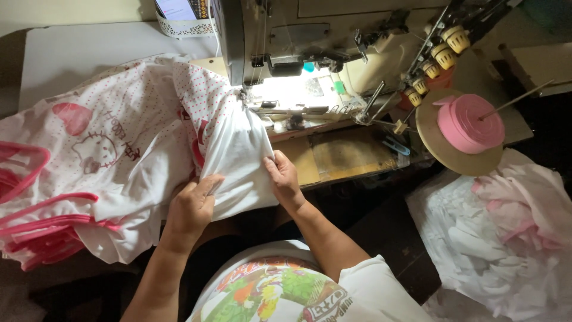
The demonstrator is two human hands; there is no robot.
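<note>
A white garment (235, 152) with pink dots and a printed cartoon figure lies bunched under the needle area of an industrial sewing machine (298, 48). My left hand (192, 209) grips the near edge of the white fabric, fingers curled over it. My right hand (283, 176) pinches the same fabric on its right side, close to the machine bed (333, 155). The cloth runs from both hands up to the presser foot (243, 95). Pink binding trims the garment at far left (24, 220).
A roll of pink tape (469, 122) sits on a round disc at the right of the machine. Thread cones (444, 50) stand above it. A heap of white and pink fabric (506, 232) lies at lower right. A white lace-edged box (182, 18) stands behind.
</note>
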